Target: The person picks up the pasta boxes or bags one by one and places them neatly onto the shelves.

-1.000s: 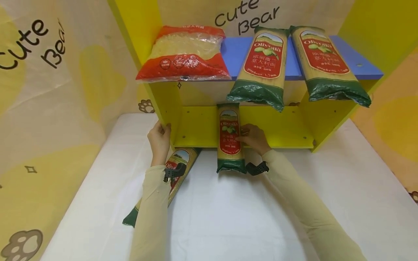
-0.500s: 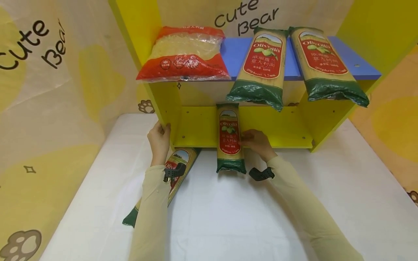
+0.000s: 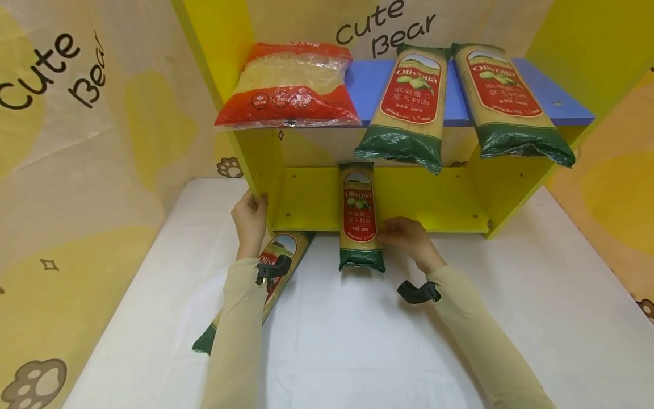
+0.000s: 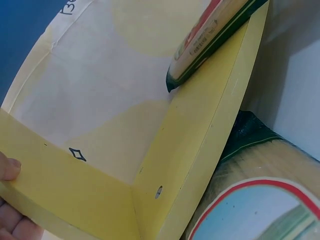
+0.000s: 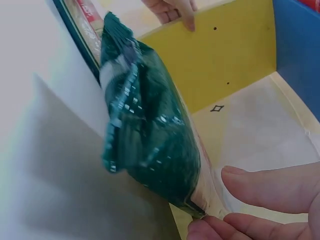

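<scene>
Right hand (image 3: 406, 236) beside the lower right edge of the spaghetti packet (image 3: 360, 213); fingers (image 5: 270, 187) loosely curled, tips at the packet's side. Contact or a narrow gap: cannot tell from the head view; in the right wrist view thumb and forefinger apart, nothing clamped between them. Packet lengthwise on the yellow lower shelf (image 3: 434, 199), green end overhanging the shelf's front edge toward the wrist. Open shelf room to the right of these fingers, as far as the right side panel; further open room left of the packet, up to the left side panel (image 3: 258, 162).

Left hand (image 3: 249, 218) gripping the front edge of that left side panel, fingers curled round it, thumb on the outer face. Just below this hand, a second spaghetti packet (image 3: 265, 272) flat on the white surface (image 3: 357, 341), top end tucked under the shelf's lower front edge, partly covered by the left sleeve.

Above both hands, the blue upper shelf (image 3: 368, 85): red noodle bag (image 3: 288, 85) over the left hand, front edge level with the shelf edge; two more green packets (image 3: 411, 105) and (image 3: 508, 102) over the right hand, both overhanging the front edge and sagging downward.

White surface toward the wrists and to the right of the right forearm bare and wide.
</scene>
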The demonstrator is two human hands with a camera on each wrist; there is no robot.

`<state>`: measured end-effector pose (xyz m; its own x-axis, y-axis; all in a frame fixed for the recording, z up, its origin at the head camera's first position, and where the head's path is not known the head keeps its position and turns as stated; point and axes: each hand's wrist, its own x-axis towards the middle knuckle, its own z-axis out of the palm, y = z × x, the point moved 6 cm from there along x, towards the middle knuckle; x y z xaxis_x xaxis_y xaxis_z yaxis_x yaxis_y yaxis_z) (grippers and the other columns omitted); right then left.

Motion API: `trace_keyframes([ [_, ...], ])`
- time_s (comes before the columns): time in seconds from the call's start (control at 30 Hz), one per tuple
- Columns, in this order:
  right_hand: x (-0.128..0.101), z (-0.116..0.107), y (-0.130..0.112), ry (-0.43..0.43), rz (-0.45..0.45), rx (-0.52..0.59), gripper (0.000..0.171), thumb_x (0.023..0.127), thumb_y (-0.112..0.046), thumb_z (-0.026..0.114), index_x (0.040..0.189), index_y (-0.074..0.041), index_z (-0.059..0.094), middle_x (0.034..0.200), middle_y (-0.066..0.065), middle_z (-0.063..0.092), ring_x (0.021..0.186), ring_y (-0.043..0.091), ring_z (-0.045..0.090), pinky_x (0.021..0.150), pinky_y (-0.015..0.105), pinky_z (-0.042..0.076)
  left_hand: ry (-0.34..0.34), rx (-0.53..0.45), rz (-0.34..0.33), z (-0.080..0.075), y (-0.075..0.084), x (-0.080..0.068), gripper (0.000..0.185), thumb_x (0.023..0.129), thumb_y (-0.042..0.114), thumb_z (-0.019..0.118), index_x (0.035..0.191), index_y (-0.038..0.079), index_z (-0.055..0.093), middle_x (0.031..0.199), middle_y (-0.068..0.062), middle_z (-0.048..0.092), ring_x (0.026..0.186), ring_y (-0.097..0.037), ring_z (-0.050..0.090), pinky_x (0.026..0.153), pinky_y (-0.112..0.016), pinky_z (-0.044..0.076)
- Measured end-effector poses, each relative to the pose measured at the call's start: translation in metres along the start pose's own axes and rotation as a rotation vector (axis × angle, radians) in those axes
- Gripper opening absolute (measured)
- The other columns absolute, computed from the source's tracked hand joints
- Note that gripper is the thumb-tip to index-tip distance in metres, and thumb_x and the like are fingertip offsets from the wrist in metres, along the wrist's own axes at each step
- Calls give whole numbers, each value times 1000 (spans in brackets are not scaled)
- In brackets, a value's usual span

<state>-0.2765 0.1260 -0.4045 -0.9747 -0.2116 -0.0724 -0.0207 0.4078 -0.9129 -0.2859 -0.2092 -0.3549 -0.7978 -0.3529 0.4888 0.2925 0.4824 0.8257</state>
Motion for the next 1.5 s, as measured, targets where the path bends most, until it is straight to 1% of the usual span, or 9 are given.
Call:
trace_keyframes([
  [0.17, -12, 3, -3, 15, -63, 19, 46, 87, -17, 69, 123, 8, 54, 120, 23, 58, 106, 36, 58, 94, 47, 45, -2, -3, -2, 0, -1, 1, 22, 93, 3, 56, 110, -9, 65, 107, -25, 65, 97, -36, 65, 81, -44, 53],
  [0.4, -29, 3, -12, 53, -134, -7, 40, 87, -10, 67, 120, 9, 56, 114, 23, 61, 104, 34, 58, 91, 45, 47, -1, 4, -3, 0, -1, 2, 22, 93, 3, 56, 109, -9, 65, 105, -25, 65, 95, -36, 65, 80, -45, 53],
  [0.5, -39, 5, -13, 39, -124, 13, 39, 87, -9, 67, 121, 8, 56, 113, 21, 61, 103, 32, 57, 89, 41, 48, 0, 8, -3, 0, -1, 1, 22, 93, 3, 56, 109, -9, 65, 105, -25, 65, 95, -36, 65, 80, -45, 53],
  [0.63, -50, 10, -13, 1, -97, 68, 39, 87, -8, 66, 121, 8, 55, 110, 20, 62, 98, 29, 59, 82, 30, 50, 3, 9, -7, 0, -2, 2, 22, 93, 4, 57, 109, -9, 65, 105, -25, 65, 95, -36, 65, 80, -44, 53],
  [0.87, -63, 24, -18, -65, -62, 204, 40, 86, -9, 67, 120, 10, 55, 109, 21, 63, 93, 27, 63, 81, 27, 51, -2, 6, -15, 1, -4, 1, 23, 93, 5, 56, 110, -8, 65, 106, -25, 65, 95, -35, 65, 80, -44, 53],
  [1.1, -73, 45, -27, -139, -64, 309, 35, 86, -4, 65, 117, 12, 55, 108, 30, 60, 99, 40, 61, 83, 25, 50, 5, 12, -19, 0, -2, 2, 23, 93, 4, 57, 110, -9, 65, 106, -25, 65, 95, -36, 65, 81, -45, 53],
  [1.33, -78, 84, -26, -246, -71, 352, 33, 87, 0, 61, 115, 16, 55, 107, 29, 62, 92, 28, 65, 80, 26, 52, 10, 13, 3, 0, -1, 2, 21, 92, 3, 57, 107, -9, 66, 103, -26, 66, 93, -36, 66, 79, -45, 54],
  [1.4, -80, 97, -23, -285, -56, 372, 33, 87, 0, 61, 114, 17, 55, 105, 29, 63, 91, 26, 66, 80, 27, 52, 11, 17, 11, 0, -1, 2, 20, 92, 2, 57, 106, -9, 66, 101, -25, 67, 91, -35, 67, 76, -44, 54],
  [1.5, -82, 117, -19, -346, -2, 446, 33, 87, 0, 60, 114, 19, 53, 103, 27, 64, 90, 22, 66, 82, 32, 53, 16, 28, 15, 0, -1, 1, 19, 91, 1, 58, 104, -9, 66, 98, -25, 67, 87, -34, 68, 72, -40, 55],
])
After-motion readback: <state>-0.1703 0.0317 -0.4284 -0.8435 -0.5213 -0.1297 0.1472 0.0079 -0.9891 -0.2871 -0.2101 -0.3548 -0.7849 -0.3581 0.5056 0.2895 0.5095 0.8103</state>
